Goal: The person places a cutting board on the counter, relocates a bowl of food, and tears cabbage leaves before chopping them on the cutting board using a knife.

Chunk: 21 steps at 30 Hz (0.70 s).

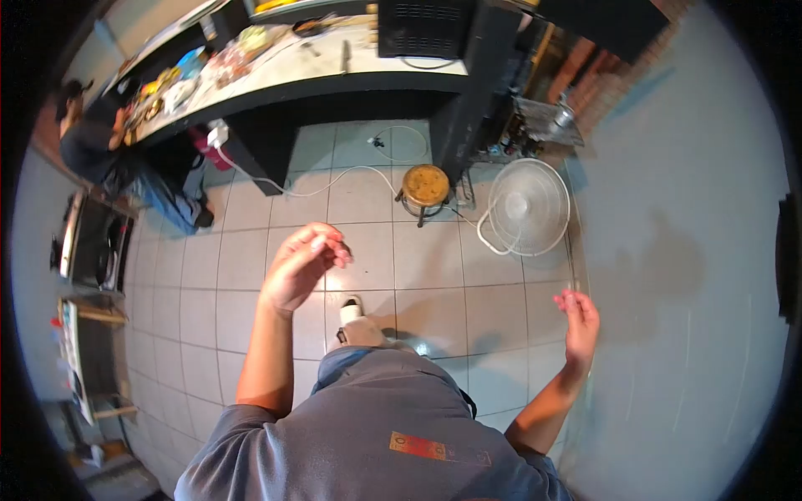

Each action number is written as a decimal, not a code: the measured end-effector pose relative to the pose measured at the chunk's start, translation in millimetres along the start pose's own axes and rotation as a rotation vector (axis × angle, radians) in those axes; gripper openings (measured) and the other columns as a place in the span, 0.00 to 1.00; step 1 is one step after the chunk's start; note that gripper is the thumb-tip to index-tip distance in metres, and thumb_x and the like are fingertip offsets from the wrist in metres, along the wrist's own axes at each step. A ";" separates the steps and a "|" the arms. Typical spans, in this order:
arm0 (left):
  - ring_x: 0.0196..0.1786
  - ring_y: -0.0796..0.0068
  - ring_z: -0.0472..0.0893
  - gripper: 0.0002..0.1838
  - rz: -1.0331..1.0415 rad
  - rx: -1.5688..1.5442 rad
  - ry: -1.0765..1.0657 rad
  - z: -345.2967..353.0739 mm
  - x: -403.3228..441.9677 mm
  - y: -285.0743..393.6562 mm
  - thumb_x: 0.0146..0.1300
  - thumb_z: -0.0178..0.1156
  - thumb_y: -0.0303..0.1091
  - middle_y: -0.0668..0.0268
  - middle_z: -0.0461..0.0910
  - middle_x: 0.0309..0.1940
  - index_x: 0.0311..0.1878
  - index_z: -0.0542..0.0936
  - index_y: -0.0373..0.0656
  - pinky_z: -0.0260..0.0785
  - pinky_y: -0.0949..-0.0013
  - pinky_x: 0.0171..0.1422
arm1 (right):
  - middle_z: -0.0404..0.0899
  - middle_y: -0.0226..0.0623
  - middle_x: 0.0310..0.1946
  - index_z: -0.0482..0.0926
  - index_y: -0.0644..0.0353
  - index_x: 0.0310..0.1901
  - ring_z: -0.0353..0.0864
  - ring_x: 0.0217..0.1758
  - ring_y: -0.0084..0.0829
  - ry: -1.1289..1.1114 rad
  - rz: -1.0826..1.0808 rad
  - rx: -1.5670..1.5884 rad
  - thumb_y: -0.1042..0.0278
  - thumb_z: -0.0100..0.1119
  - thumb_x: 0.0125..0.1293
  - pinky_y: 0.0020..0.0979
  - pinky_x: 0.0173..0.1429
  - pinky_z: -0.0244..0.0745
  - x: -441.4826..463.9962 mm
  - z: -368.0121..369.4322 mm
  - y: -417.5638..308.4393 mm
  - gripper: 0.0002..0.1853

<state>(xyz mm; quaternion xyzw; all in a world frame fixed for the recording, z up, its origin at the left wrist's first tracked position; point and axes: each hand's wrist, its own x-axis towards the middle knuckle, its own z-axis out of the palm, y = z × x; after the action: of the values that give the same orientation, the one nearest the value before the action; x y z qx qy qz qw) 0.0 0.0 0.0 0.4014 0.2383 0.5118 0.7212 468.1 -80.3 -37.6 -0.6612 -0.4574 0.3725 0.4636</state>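
Observation:
My left hand [305,265] is raised in front of me over the tiled floor, its fingers loosely curled and nothing visible in them. Off to the right, my right hand [578,326] hangs in the air near the wall, fingers bent and slightly apart, with no object seen in it. Neither hand touches anything. Beyond them on the floor stand a round stool [425,185] with a brown seat and dark legs, and a large round white basket-like thing [530,206] with slotted walls and a loop at its side.
A long counter [284,71] at the back carries a knife [345,57], bags and a black oven-like box [424,29]. A white cable [322,191] crosses the floor. Another person [92,142] stands at the counter's left end. A wall [677,275] bounds the right side.

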 end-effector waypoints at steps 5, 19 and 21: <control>0.41 0.72 0.78 0.11 0.033 0.125 0.321 -91.5 -43.8 31.2 0.67 0.57 0.36 0.64 0.79 0.36 0.47 0.77 0.40 0.68 0.70 0.48 | 0.77 0.27 0.29 0.81 0.65 0.47 0.79 0.39 0.23 -0.054 -0.174 0.169 0.82 0.67 0.57 0.25 0.48 0.74 33.9 110.9 -71.0 0.14; 0.49 0.58 0.80 0.19 0.148 -0.268 -0.022 -320.1 0.2 160.8 0.70 0.52 0.45 0.53 0.80 0.46 0.50 0.75 0.36 0.73 0.58 0.52 | 0.83 0.41 0.44 0.77 0.65 0.56 0.83 0.47 0.32 -0.732 -0.139 1.106 0.65 0.48 0.73 0.39 0.58 0.75 137.8 400.5 -156.4 0.16; 0.50 0.53 0.80 0.22 -0.042 0.035 0.235 -340.4 19.3 156.0 0.70 0.53 0.47 0.51 0.80 0.48 0.51 0.75 0.35 0.73 0.56 0.53 | 0.78 0.45 0.56 0.73 0.63 0.61 0.78 0.58 0.39 -0.415 -0.247 0.028 0.60 0.49 0.73 0.43 0.64 0.70 174.1 433.9 -114.0 0.21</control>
<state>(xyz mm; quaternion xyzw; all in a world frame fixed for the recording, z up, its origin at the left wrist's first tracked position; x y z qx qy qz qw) -335.2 156.0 -62.3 0.3461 0.3385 0.5360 0.6916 93.7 220.5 -67.7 -0.5029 -0.6150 0.4472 0.4110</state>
